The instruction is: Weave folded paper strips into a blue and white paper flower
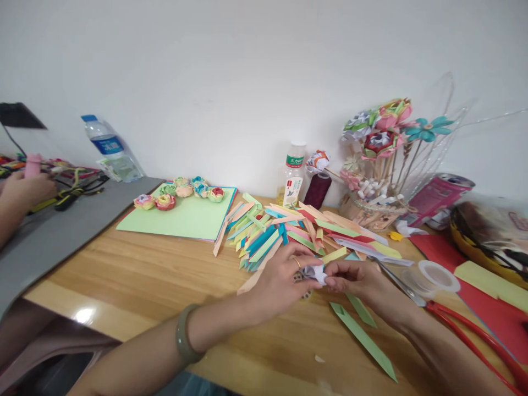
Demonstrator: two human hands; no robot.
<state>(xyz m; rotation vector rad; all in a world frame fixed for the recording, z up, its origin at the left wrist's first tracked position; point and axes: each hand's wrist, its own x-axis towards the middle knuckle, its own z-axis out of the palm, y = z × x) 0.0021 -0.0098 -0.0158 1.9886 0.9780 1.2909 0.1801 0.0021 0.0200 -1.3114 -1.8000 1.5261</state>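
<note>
Between my two hands is a small folded white paper piece [314,274], held just above the wooden table. My left hand [284,272], with a ring and a bracelet on that arm, is closed round its left side. From the right, the thumb and fingertips of my right hand [346,276] pinch its edge. Under the right hand lie a long green paper strip [365,342] and a shorter green strip [361,310]. A heap of folded coloured paper strips [264,239] spreads just behind my hands.
Red-handled scissors [457,316] and a tape spool [439,276] are at right. Behind stand a bottle [294,170], a thread cone [318,190] and a basket of paper flowers [371,212]. Several paper rosettes lie on green paper [173,224]. Another person's hand [31,190] is at far left.
</note>
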